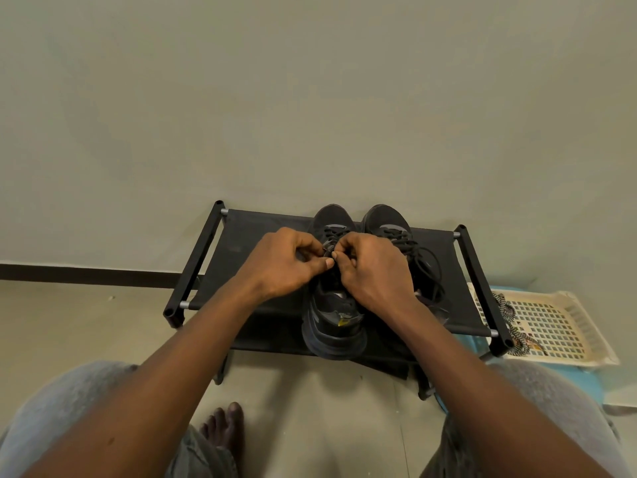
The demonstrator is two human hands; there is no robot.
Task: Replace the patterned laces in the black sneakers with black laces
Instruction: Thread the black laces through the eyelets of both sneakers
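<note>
Sneakers (332, 326) x2, hands (282, 263) x2, lace (330, 240) x1

A home: low shoe rack (241, 236) against a plain wall (310, 98).

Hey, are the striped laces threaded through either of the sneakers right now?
No, the striped laces lie on the cream tray beside the rack, while the left sneaker and the right sneaker show black laces.

Two black sneakers (331, 327), threaded with black laces (429, 267), stand together on a rack (248, 232); patterned laces (505, 307) lie in a basket (565, 326).
</note>
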